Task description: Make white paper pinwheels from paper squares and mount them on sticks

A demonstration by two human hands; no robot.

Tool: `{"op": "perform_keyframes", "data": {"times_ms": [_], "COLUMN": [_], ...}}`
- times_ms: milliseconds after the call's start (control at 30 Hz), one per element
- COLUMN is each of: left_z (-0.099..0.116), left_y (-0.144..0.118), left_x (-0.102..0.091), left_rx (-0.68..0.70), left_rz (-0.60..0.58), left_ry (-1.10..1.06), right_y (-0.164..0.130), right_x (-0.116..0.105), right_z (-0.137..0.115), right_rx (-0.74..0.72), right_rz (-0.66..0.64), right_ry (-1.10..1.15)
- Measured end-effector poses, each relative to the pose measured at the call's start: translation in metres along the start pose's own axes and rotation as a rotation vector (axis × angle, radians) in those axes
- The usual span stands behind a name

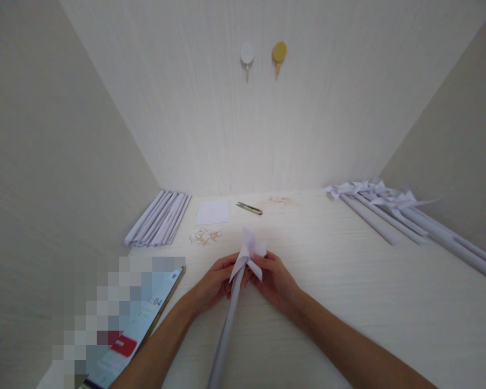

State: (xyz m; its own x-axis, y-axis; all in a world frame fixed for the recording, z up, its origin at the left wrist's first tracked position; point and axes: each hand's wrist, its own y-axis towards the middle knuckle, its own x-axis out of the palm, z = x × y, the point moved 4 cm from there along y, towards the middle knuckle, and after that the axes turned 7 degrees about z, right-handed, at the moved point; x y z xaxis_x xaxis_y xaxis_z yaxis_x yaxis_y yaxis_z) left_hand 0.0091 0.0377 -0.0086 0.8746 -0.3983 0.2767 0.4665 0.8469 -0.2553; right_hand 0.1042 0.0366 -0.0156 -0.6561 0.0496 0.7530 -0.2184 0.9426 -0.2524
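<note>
A white paper pinwheel (248, 253) sits at the far end of a rolled paper stick (227, 329), which runs toward me over the table. My right hand (276, 281) is closed at the pinwheel's right side, its thumb pressed near the centre. On the other side, my left hand (211, 285) is closed around the pinwheel's back and the top of the stick; its fingertips are partly hidden by the paper. Beyond my left hand lies a loose pile of small cotton swab pieces (206, 236).
Rolled paper sticks (159, 219) lie at the back left, beside a white paper sheet (213, 212) and thread snips (251, 208). Tiny pale bits (280, 200) are farther back. Several pinwheels on sticks (405, 208) lie at right. A phone (146, 319) is at left; two hooks (279, 52) are on the wall.
</note>
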Motion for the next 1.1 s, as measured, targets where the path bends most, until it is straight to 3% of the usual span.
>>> {"op": "perform_keyframes", "data": {"times_ms": [667,900,1100], "left_z": [-0.0009,0.0,0.0013], "left_y": [0.0002,0.0006,-0.0002], "left_x": [-0.0017,-0.0009,0.0], "left_rx": [0.015,0.011,0.024], "left_rz": [0.025,0.034,0.006], "left_ry": [-0.02,-0.013,-0.013], "right_y": [0.0007,-0.0005,-0.0015], "right_x": [0.0015,-0.001,0.0006], "right_z": [0.0007,0.0005,0.0005], "right_rx": [-0.036,-0.017,-0.012], "right_rz": [-0.029,0.046,0.024], "right_ry": [-0.01,0.008,0.004]}}
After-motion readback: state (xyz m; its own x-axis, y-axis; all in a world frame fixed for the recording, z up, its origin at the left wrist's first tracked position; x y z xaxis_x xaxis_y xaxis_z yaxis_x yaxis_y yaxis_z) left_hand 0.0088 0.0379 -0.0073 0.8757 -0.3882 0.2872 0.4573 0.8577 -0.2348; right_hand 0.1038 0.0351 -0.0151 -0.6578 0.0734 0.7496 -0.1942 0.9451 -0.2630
